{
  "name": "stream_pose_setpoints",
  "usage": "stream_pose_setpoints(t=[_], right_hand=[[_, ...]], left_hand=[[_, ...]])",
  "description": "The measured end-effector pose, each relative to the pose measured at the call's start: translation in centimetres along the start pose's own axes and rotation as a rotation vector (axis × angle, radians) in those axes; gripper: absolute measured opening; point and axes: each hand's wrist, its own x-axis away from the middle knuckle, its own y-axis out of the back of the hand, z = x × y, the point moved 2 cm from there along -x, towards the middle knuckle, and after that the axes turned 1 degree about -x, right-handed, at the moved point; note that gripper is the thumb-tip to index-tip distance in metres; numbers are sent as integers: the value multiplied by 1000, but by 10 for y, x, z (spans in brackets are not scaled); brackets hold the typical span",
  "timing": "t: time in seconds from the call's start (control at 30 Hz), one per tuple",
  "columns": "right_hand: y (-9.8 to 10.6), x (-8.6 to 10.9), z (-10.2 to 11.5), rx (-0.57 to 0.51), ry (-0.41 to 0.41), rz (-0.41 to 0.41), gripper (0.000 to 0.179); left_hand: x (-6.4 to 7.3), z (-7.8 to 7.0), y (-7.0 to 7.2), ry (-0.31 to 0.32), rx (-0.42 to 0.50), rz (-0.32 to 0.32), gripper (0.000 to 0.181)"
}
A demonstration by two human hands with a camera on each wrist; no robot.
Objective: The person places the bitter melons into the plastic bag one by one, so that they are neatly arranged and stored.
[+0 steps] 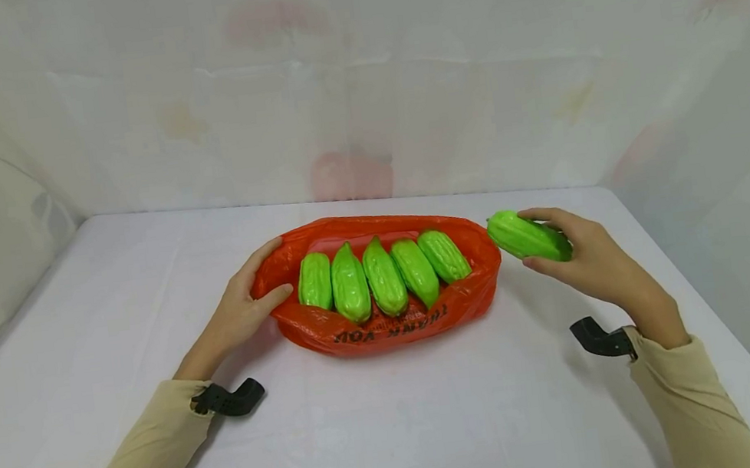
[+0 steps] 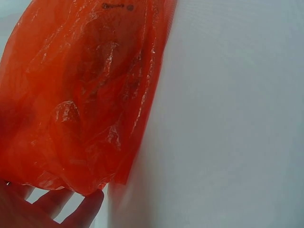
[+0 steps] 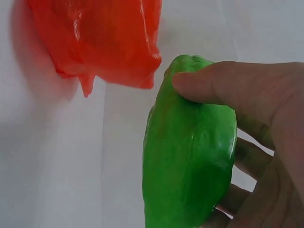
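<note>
A red plastic bag (image 1: pixel 386 333) with dark "THANK YOU" lettering lies on its side, its mouth spread wide. Several ridged, glossy green fruits (image 1: pixel 385 275) sit side by side inside it. My left hand (image 1: pixel 240 307) holds the bag's left end, thumb at the front rim and fingers round the back. In the left wrist view, fingertips (image 2: pixel 88 209) touch the bag's red film (image 2: pixel 71 118). To the right of the bag, my right hand (image 1: pixel 588 252) grips another ridged green fruit (image 1: pixel 524 236) between thumb and fingers, raised above the table. The right wrist view shows this fruit (image 3: pixel 190 152) close to the bag's end (image 3: pixel 109 47).
Everything stands on a white-covered table (image 1: pixel 397 432). A pale curtain-like backdrop (image 1: pixel 361 112) with faint pink blotches rises behind it and along both sides. A black wrist mount (image 1: pixel 230 399) juts from the left sleeve, another black mount (image 1: pixel 598 338) from the right.
</note>
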Motion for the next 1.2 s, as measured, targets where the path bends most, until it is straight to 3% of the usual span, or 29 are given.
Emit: stream_pose_setpoints(t=[0.83,1.2], right_hand=[[-19,-4,30,-44,158,40,59],[-27,-10,44,-67,174,97,56]], left_hand=[[2,0,0,-7,-3,-4,68],[1,1,0,0,5,-2,68]])
